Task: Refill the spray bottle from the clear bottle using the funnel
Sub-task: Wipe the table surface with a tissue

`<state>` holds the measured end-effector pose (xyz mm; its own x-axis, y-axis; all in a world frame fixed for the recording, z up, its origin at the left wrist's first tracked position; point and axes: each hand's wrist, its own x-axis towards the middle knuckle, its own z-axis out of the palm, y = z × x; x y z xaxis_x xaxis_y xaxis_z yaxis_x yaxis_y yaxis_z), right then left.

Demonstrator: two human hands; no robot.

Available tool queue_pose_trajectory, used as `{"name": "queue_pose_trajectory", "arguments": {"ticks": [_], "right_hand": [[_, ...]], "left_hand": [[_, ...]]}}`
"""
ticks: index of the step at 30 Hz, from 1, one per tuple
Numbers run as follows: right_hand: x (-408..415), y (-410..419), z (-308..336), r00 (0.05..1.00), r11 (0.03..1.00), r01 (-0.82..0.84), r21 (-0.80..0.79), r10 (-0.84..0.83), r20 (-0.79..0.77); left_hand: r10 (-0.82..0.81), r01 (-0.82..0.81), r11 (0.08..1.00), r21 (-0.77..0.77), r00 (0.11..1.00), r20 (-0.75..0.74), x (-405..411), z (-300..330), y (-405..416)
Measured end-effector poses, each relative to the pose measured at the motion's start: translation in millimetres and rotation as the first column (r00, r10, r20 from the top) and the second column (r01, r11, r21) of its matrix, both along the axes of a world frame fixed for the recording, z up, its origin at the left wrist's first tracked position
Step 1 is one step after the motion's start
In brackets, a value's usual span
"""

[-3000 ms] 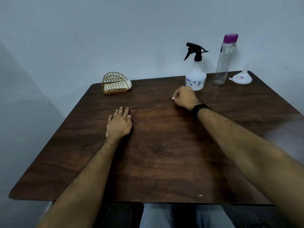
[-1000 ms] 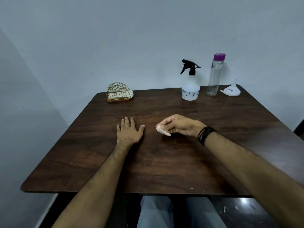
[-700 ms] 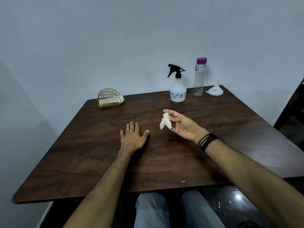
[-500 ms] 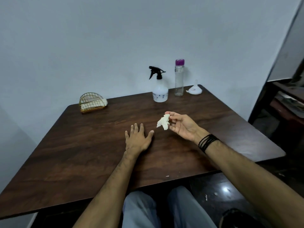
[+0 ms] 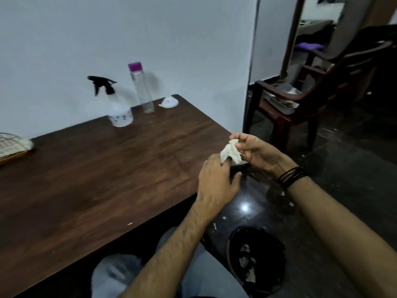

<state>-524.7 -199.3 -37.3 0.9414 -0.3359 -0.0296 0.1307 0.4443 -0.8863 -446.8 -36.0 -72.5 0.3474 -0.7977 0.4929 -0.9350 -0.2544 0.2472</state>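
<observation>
Right hand (image 5: 255, 153) is pinching a crumpled white tissue (image 5: 229, 153) between thumb and fingertips, beyond the table (image 5: 86, 179) edge. Left hand (image 5: 217, 181) fingers are touching its lower end; grip cannot be confirmed. Spray bottle (image 5: 119, 108), clear bottle (image 5: 141, 88) and funnel (image 5: 169, 102) are standing by the wall. Labels are unreadable.

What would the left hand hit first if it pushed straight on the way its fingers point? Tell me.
The crumpled tissue: the left hand already seems to touch it, with the right hand holding it just beyond.

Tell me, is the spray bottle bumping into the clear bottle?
Apart. The head view shows bare wall and table between the spray bottle and the clear bottle, which stands further back to its right.
</observation>
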Motion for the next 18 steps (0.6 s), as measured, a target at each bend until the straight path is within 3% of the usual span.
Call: {"name": "queue_pose_trajectory", "arguments": {"ticks": [2, 3, 5, 8, 12, 16, 18], "right_hand": [[-38, -16, -16, 1.0, 1.0, -0.015, 0.001, 0.015, -0.011], [-53, -22, -22, 0.999, 1.0, -0.028, 0.002, 0.028, -0.024], [-83, -32, -47, 0.997, 0.999, -0.029, 0.025, 0.03, -0.073], [-108, -43, -97, 0.961, 0.998, -0.06, -0.031, 0.049, -0.274], [-114, -40, -187, 0.74, 0.939, -0.24, -0.247, 0.012, -0.672], [-105, -24, -261, 0.573, 0.873, -0.241, -0.424, -0.225, -0.788], [-104, -21, -292, 0.479, 0.866, -0.246, -0.435, -0.281, -0.832]], "left_hand": [[-0.146, 0.161, 0.98, -0.114, 0.98, 0.136, -37, -22, -13], [-0.206, 0.227, 0.969, -0.101, 0.961, 0.184, -45, -33, -18], [-0.288, 0.283, 0.958, 0.056, 0.946, 0.15, -57, -64, -26], [-0.243, 0.237, 0.9, 0.365, 0.97, -0.031, -55, -104, -31], [-0.15, 0.225, 0.754, 0.617, 0.974, -0.173, -47, -140, -28], [-0.102, 0.198, 0.694, 0.692, 0.979, -0.177, -42, -161, -24], [-0.09, 0.197, 0.688, 0.699, 0.978, -0.188, -40, -169, -25]]}}
